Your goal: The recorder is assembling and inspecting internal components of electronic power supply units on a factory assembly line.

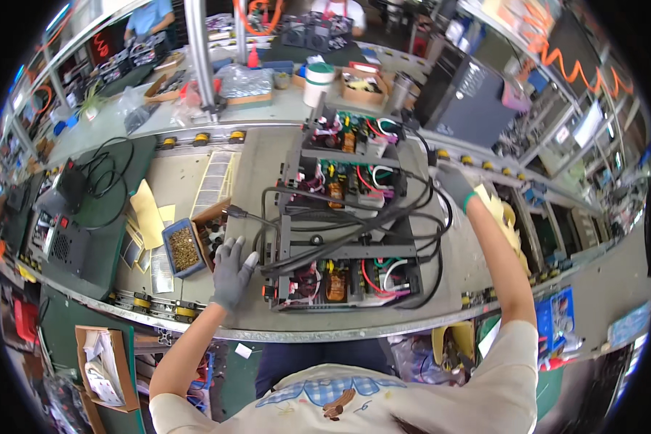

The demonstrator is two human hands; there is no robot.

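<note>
Three open dark metal units with exposed circuit boards, coils and coloured wires stand in a row on a grey board; the nearest unit (340, 283) lies by the front edge. Thick black power cords (340, 242) loop over them, and one plug (235, 211) sticks out at the left. My left hand (231, 275), in a grey glove, rests open with spread fingers on the board's left side, close to the cords. At the far right of the units my right hand (456, 188), also gloved, has its fingers bunched at a black cord; the fingertips are blurred.
Left of the board stands a blue bin of small brass-coloured parts (184, 249) beside a cardboard box (211, 224). Yellow paper sheets (146, 213) lie there. A finished-looking black unit (72, 239) sits on the green mat. Rollers (184, 311) line the bench edges. Two people work across the bench.
</note>
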